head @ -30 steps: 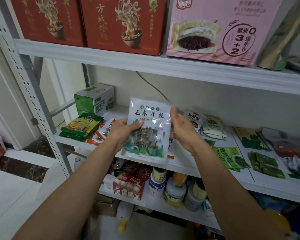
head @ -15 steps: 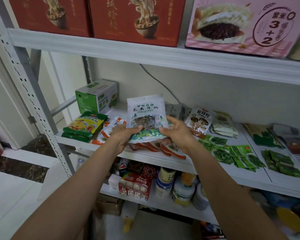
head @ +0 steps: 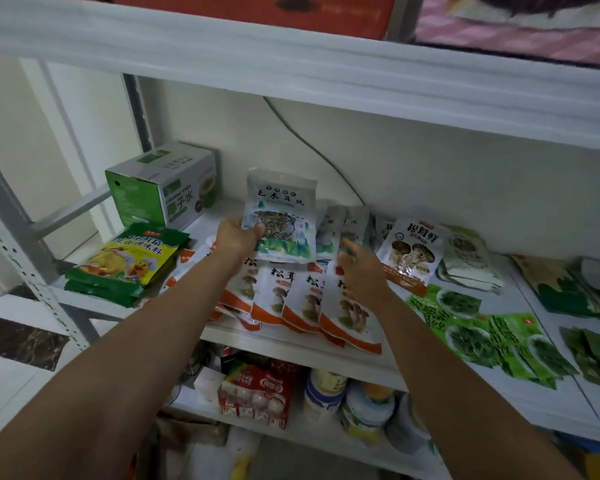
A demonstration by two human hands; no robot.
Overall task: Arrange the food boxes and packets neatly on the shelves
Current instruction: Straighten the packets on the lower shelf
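My left hand (head: 237, 237) grips a white and green fungus packet (head: 280, 220) by its left edge, holding it upright over the back of the middle shelf (head: 291, 344). More packets of the same kind (head: 340, 226) stand behind it. My right hand (head: 359, 268) is off the packet, fingers relaxed, hovering over a row of several white and orange mushroom packets (head: 309, 303) fanned along the shelf front.
A green and white box (head: 163, 192) stands at the back left with yellow-green packets (head: 129, 261) stacked before it. A brown mushroom packet (head: 411, 251) and green vegetable packets (head: 482, 327) lie to the right. Jars and an egg pack (head: 257, 393) fill the lower shelf.
The fungus packet has moved away from me, deeper into the middle shelf. My right hand has let go of it and dropped toward the orange packets. The camera has moved closer.
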